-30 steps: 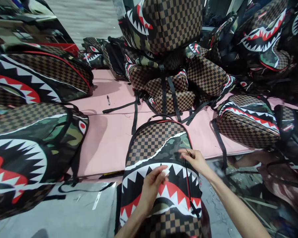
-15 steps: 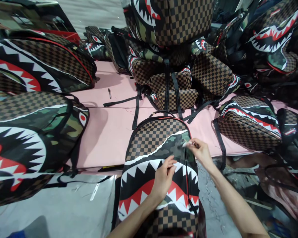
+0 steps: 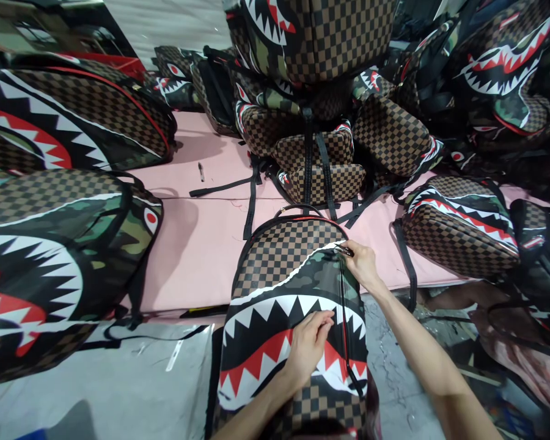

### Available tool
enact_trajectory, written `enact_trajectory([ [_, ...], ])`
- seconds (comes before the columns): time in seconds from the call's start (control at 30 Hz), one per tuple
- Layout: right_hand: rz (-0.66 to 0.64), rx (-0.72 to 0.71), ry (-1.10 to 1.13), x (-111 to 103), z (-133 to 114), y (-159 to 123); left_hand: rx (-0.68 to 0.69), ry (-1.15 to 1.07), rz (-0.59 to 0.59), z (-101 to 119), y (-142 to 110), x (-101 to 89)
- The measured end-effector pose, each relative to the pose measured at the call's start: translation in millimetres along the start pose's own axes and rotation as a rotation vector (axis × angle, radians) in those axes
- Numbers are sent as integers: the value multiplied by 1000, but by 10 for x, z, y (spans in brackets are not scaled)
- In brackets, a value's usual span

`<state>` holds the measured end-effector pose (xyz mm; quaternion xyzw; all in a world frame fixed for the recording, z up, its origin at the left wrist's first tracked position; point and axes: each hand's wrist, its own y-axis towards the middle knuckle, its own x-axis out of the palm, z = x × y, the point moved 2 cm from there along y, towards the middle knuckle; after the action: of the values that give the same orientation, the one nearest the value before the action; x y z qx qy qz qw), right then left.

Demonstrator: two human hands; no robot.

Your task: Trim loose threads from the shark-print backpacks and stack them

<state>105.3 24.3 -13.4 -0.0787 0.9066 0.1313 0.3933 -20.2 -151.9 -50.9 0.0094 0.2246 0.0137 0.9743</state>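
A checkered brown backpack [image 3: 282, 253] with a shark-mouth print stands upright in front of me, leaning on the edge of the pink table [image 3: 201, 244]. My left hand [image 3: 309, 345] rests on the printed teeth with its fingers curled, pressing the front panel. My right hand [image 3: 361, 264] pinches the zipper pull [image 3: 344, 249] at the top of the front pocket's zipper, near the backpack's upper right edge.
Many matching shark-mouth backpacks surround me: two large ones at the left [image 3: 55, 244], a stack at the back centre [image 3: 311, 73], one lying at the right [image 3: 458, 223]. A pen [image 3: 201, 172] and loose black straps [image 3: 250, 201] lie on the table. Grey floor shows below.
My right hand has slid up the zipper line to the top of the front pocket. My left hand has moved down onto the teeth print.
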Motion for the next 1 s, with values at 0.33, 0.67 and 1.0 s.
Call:
enact_trajectory([
  [0.33,6,41,83,-97,76,-95,-19,14,-30,-2,-12,11],
  [0.67,-7,10,204,-111,62,-3,5,43,-23,15,1,7],
  [1.0,-292,-260,-605,-120,-174,80,24,49,0,4,-11,7],
])
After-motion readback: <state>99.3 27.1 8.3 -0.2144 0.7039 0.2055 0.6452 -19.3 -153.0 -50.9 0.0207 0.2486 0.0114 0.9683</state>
